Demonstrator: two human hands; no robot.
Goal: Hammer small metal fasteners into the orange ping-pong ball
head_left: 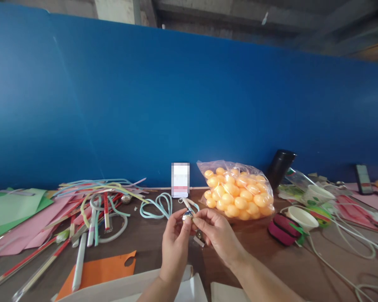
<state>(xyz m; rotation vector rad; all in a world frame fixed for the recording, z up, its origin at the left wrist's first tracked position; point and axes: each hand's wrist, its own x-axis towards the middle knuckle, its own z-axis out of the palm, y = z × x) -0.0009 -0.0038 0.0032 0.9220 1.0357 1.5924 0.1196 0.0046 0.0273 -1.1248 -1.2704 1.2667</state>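
Note:
A small shiny silver ball, like a jingle bell [187, 215], is held up between my two hands above the table. My left hand [177, 239] is closed, thumb and fingers pinching it from the left. From the right, my right hand [216, 233] is closed with thumb and forefinger pressed at the ball's edge; anything finer between those fingertips is hidden. Just beyond the fingers lies the end of a pale blue and white cord [193, 204]. A small dark metallic piece [199, 235] shows below my right fingers, partly covered.
A clear bag of orange balls [239, 195] sits behind my right hand. A phone [180, 180] stands against the blue partition [189, 105]. Leftward lie coiled light-blue cord [157, 207], sticks, tubes, coloured paper [25, 235]; rightward, a purple pouch [282, 229], paper cups [302, 218], cables.

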